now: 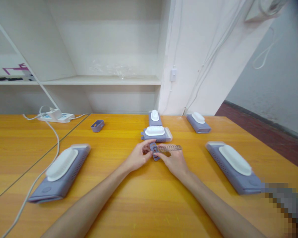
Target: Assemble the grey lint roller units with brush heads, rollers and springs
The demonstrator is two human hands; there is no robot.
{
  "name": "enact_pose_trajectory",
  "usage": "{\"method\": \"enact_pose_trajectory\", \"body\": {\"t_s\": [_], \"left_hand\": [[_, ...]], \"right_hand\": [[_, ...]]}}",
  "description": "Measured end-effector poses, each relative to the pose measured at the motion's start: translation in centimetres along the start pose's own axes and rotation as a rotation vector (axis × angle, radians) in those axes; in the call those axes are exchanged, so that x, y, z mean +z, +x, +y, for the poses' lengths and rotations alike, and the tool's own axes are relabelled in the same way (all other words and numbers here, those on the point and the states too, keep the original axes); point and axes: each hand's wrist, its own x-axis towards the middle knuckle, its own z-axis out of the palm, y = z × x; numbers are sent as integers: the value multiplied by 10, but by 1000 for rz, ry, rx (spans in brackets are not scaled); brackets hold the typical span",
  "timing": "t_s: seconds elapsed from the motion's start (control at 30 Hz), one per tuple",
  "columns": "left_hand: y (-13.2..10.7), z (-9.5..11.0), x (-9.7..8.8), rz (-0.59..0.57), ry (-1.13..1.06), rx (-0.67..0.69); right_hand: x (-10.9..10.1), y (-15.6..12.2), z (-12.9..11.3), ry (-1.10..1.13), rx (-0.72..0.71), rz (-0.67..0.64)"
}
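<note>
Near the middle of the table, my left hand (139, 155) is closed on the edge of a small purple-grey plastic end piece (154, 147) with holes in it. A metal coil spring (170, 148) sticks out sideways from that piece toward the right. My right hand (173, 160) pinches the spring's near end against the piece, and the coil passes above its fingers. Just beyond my hands lies a purple-grey case with a white bristled brush part (155, 131), a clear part on its right end. The fingertips behind the plastic piece are partly hidden.
A small purple-grey cap (97, 126) sits at the back left. Similar cases lie left (61, 173), right (234, 167), back right (198, 122) and back centre (155, 118). A power strip (56, 115) trails a white cable (57, 142) across the left side. A pixelated patch covers the lower right.
</note>
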Motion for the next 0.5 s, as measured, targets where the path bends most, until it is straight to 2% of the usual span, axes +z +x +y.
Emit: {"method": "enact_pose_trajectory", "body": {"t_s": [0.2,0.37,0.5], "left_hand": [[4,-7,-2,6,-81,-19],[4,-7,-3,19,-117,-34],[3,-5,-2,-3,-121,-18]], "right_hand": [[0,-1,-2,-39,-132,13],[-4,0,-6,-31,-142,-68],[-4,0,-3,-1,-102,-71]]}}
